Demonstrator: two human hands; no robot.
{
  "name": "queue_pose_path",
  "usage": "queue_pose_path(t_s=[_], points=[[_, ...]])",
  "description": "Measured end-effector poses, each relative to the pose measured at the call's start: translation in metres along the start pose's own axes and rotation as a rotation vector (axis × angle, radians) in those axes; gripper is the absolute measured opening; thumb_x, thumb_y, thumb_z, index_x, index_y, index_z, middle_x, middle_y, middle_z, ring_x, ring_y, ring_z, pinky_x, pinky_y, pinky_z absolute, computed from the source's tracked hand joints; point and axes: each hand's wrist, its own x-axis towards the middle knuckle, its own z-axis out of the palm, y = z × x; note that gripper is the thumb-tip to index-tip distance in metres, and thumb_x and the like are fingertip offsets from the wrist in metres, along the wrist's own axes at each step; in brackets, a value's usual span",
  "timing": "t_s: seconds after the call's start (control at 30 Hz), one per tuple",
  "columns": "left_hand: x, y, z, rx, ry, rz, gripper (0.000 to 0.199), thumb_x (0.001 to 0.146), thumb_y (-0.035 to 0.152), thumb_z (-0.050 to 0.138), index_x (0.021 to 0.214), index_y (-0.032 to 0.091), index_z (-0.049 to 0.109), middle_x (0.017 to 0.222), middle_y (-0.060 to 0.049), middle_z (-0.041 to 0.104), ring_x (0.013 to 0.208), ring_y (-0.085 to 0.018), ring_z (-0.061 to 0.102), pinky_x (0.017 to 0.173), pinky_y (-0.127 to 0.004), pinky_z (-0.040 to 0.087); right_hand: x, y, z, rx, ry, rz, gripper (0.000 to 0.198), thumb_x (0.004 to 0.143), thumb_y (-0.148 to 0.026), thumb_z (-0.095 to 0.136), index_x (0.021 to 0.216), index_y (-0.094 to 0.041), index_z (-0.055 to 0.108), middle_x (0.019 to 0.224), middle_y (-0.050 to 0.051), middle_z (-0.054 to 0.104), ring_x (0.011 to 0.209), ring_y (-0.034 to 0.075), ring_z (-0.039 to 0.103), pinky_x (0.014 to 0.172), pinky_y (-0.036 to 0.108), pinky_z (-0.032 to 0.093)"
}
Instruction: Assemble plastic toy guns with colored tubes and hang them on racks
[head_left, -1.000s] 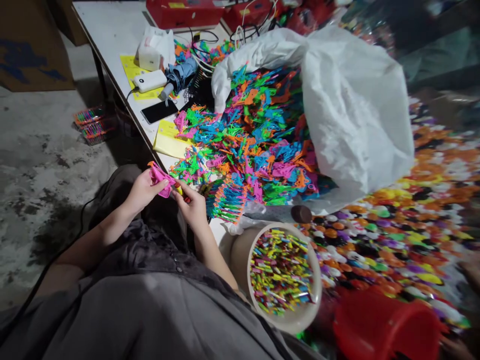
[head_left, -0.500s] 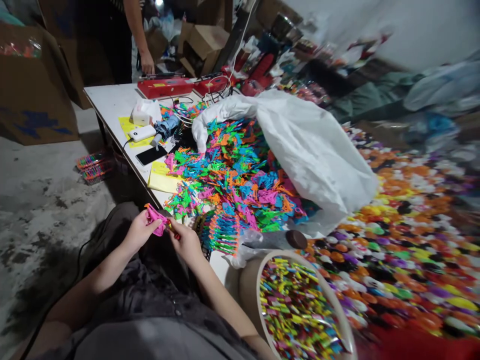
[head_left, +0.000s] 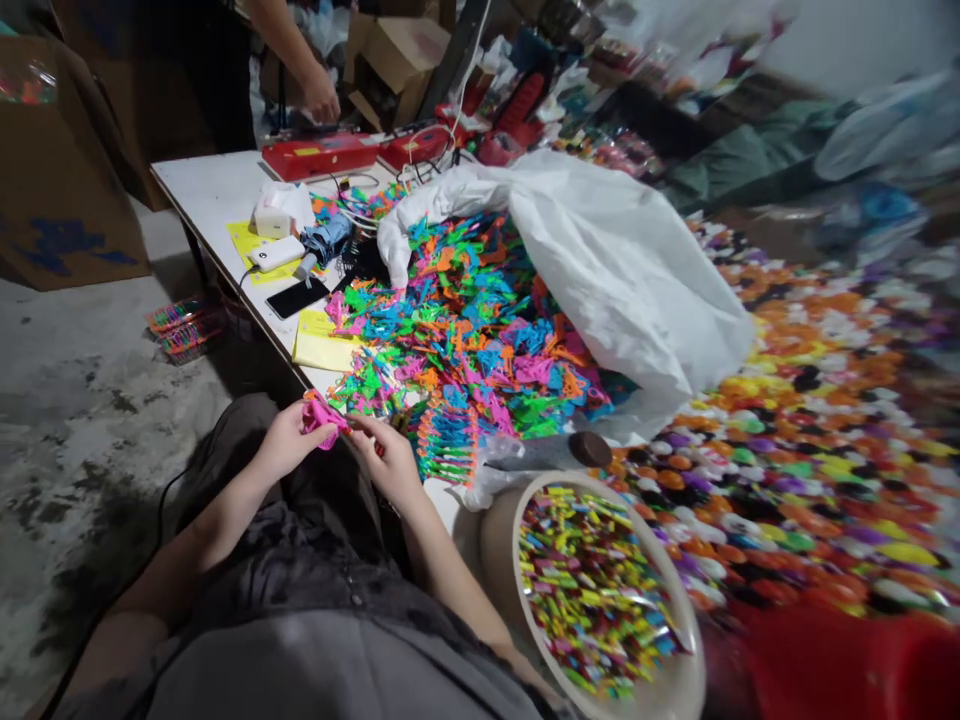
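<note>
The left hand [head_left: 283, 442] pinches a small pink plastic toy piece [head_left: 321, 418] between thumb and fingers, closed firmly on it and holding it up just off the near edge of the white table [head_left: 202, 190], over the lap, where both hands can meet on it. The right hand [head_left: 390, 462] comes in from the other side with its fingertips touching the same piece; its fingers are curled together, and something small and reddish seems to sit in them, though it is too small to name. The piece is held close to the body, probably because that gives the steadiest view of a fiddly part. Just beyond the hands, a heap of bright multicoloured plastic toy parts [head_left: 480, 340] spills from an opened white plastic bag [head_left: 630, 280], within easy reach. A round beige plastic bucket of small coloured sticks [head_left: 592, 590] stands beside the right forearm, likewise handy. A black smartphone [head_left: 297, 297], a white power bank [head_left: 274, 253] and a yellow paper pad [head_left: 319, 350] lie farther up the table, apart from the work. At the far end, another person's hand [head_left: 321, 100] hangs near a red box [head_left: 319, 157].
</note>
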Motion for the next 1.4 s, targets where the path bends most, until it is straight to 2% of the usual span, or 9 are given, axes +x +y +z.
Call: queue_pose_path(t_s=[0.13, 0.3, 0.4, 0.57, 0.77, 1.0, 1.3, 1.4], points=[[0.0, 0.011, 0.008, 0.084, -0.012, 0.064, 0.028, 0.067, 0.036, 0.069, 0.08, 0.014, 0.057, 0.073, 0.0, 0.063, 0.065, -0.011, 0.058, 0.061, -0.022, 0.049, 0.005, -0.011, 0.004, 0.064, 0.108, -0.041, 0.027, 0.085, -0.043, 0.054, 0.09, -0.021, 0.069, 0.087, 0.005, 0.069, 0.082, 0.017, 0.062, 0.077, 0.03, 0.049], [0.0, 0.015, 0.018, 0.016, -0.031, 0.067, 0.035, 0.069, 0.032, 0.067, 0.097, 0.015, 0.055, 0.092, -0.004, 0.066, 0.083, -0.013, 0.063, 0.076, -0.023, 0.052, 0.005, -0.012, 0.004, 0.2, 0.183, 0.064, 0.034, 0.084, -0.05, 0.054, 0.087, -0.019, 0.066, 0.081, 0.003, 0.067, 0.07, 0.013, 0.057, 0.065, 0.026, 0.046], [0.0, 0.014, 0.022, -0.013, -0.057, 0.054, 0.034, 0.07, 0.031, 0.066, 0.097, 0.014, 0.055, 0.096, -0.006, 0.066, 0.09, -0.015, 0.064, 0.084, -0.027, 0.051, 0.003, -0.01, 0.004, 0.19, 0.203, 0.031, 0.034, 0.085, -0.05, 0.053, 0.085, -0.019, 0.064, 0.08, 0.002, 0.065, 0.07, 0.013, 0.055, 0.067, 0.026, 0.045], [0.002, 0.008, 0.025, 0.001, -0.017, 0.056, 0.031, 0.07, 0.028, 0.066, 0.096, 0.014, 0.055, 0.093, -0.006, 0.067, 0.088, -0.015, 0.064, 0.084, -0.027, 0.051, 0.003, -0.006, 0.007, 0.115, 0.253, -0.061, 0.024, 0.088, -0.04, 0.051, 0.079, -0.019, 0.059, 0.076, 0.002, 0.061, 0.072, 0.013, 0.054, 0.069, 0.027, 0.044], [0.007, -0.002, 0.017, 0.045, 0.015, 0.049, 0.025, 0.07, 0.026, 0.066, 0.092, 0.014, 0.058, 0.087, -0.004, 0.066, 0.079, -0.012, 0.063, 0.076, -0.023, 0.05, 0.011, -0.002, 0.014, 0.19, 0.214, -0.071, 0.019, 0.087, -0.033, 0.052, 0.077, -0.018, 0.057, 0.074, 0.002, 0.06, 0.072, 0.014, 0.055, 0.067, 0.026, 0.043], [0.005, -0.007, 0.007, -0.111, 0.085, -0.04, 0.035, 0.066, 0.03, 0.072, 0.095, 0.015, 0.058, 0.09, -0.004, 0.065, 0.081, -0.012, 0.062, 0.073, -0.022, 0.05, 0.017, 0.008, 0.025, 0.289, 0.075, 0.003, 0.022, 0.087, -0.038, 0.052, 0.09, -0.018, 0.061, 0.083, 0.003, 0.064, 0.075, 0.014, 0.056, 0.068, 0.026, 0.044], [-0.002, -0.027, -0.01, -0.041, 0.131, -0.083, 0.03, 0.064, 0.03, 0.072, 0.086, 0.014, 0.06, 0.078, -0.001, 0.062, 0.073, -0.011, 0.058, 0.07, -0.022, 0.046, 0.015, 0.018, 0.051, 0.18, 0.093, -0.114, 0.017, 0.088, -0.031, 0.05, 0.081, -0.018, 0.059, 0.077, 0.005, 0.06, 0.074, 0.015, 0.055, 0.068, 0.028, 0.044], [-0.002, -0.03, -0.013, -0.019, 0.145, -0.092, 0.03, 0.063, 0.031, 0.073, 0.085, 0.013, 0.06, 0.077, -0.001, 0.062, 0.072, -0.012, 0.057, 0.07, -0.022, 0.045, 0.016, 0.02, 0.054, 0.204, 0.068, -0.067, 0.016, 0.086, -0.03, 0.051, 0.08, -0.018, 0.06, 0.079, 0.005, 0.061, 0.076, 0.016, 0.056, 0.07, 0.028, 0.045]])
